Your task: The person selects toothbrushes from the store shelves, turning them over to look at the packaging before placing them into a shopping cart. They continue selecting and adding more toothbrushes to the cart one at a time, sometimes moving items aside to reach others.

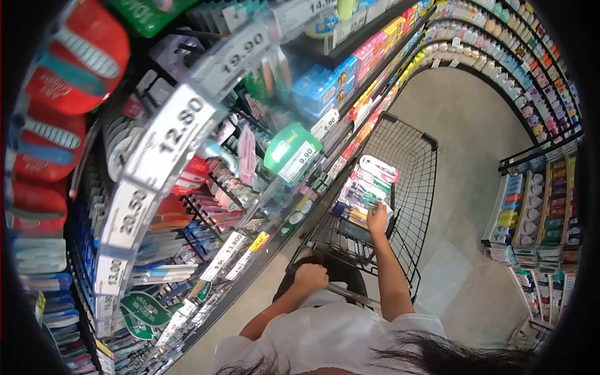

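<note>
Shopping cart [429, 141] in black wire stands directly before the person [325, 334], carrying a pile of packaged goods [367, 187] toward the left of its basket. Its handle [351, 296] sits inside the curled left hand [310, 277]; well apart, the right hand [377, 220] touches the pile's near edge, its exact grip impossible to tell.

Shop, by look of it supermarket aisle for toiletries. Signs: white printed price labels [183, 128] in clear plastic rails, reading 12.80, 19.90, 20.50; red rounded retail packs [78, 62] hanging in rows at left; green rounded shelf tag [292, 149] marked 9.90; long curved black shelves [533, 132] packed with small colourful bottles [500, 72]; smooth grey floor [478, 100] between displays; black wire shopping cart [429, 141] in aisle.
</note>
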A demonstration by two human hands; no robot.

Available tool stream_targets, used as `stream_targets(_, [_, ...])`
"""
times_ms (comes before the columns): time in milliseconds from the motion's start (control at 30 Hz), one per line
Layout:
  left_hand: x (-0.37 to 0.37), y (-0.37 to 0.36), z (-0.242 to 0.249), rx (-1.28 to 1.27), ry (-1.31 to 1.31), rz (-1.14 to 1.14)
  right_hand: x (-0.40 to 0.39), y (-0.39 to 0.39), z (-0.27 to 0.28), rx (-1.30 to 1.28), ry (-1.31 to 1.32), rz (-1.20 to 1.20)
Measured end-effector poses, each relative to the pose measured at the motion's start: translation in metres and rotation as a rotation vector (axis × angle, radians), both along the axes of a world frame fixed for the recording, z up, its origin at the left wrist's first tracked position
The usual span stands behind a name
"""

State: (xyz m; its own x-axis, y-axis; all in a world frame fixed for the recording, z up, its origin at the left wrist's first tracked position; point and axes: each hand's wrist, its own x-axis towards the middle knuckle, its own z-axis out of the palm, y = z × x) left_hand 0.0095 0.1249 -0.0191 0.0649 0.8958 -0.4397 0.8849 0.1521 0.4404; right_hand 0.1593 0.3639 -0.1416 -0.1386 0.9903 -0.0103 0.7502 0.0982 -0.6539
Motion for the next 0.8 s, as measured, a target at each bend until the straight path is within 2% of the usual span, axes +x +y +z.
stream_targets(133, [-0.005, -0.002, 0.006, -0.056, -0.013, 0.017, 0.078, -0.018, -0.118, -0.364, -0.285, -0.051])
stream_targets(167, [-0.004, -0.004, 0.009, -0.071, -0.022, 0.022, 0.096, -0.021, -0.146, -0.317, -0.281, 0.028])
stream_targets(200, [-0.005, 0.001, 0.019, -0.094, -0.013, 0.018, 0.096, -0.018, -0.145, -0.488, -0.313, 0.004])
stream_targets(267, [-0.004, 0.002, 0.02, -0.106, 0.023, 0.003, 0.089, -0.011, -0.143, -0.602, -0.343, -0.076])
stream_targets(333, [-0.001, 0.003, 0.02, -0.107, 0.005, 0.022, 0.084, -0.004, -0.171, -0.639, -0.42, -0.078])
stream_targets(433, [0.0, 0.005, 0.017, -0.061, -0.013, 0.081, 0.06, 0.009, -0.178, -0.624, -0.534, -0.016])
stream_targets(500, [0.002, 0.01, 0.017, -0.126, -0.012, 0.072, 0.048, 0.02, -0.192, -0.622, -0.589, 0.065])
stream_targets(633, [0.009, 0.004, 0.011, -0.258, 0.035, 0.024, 0.028, 0.014, -0.247, -0.475, -0.747, 0.196])
stream_targets(800, [0.007, -0.016, -0.005, -0.017, 0.018, -0.022, 0.018, 0.012, -0.261, -0.442, -0.807, 0.268])
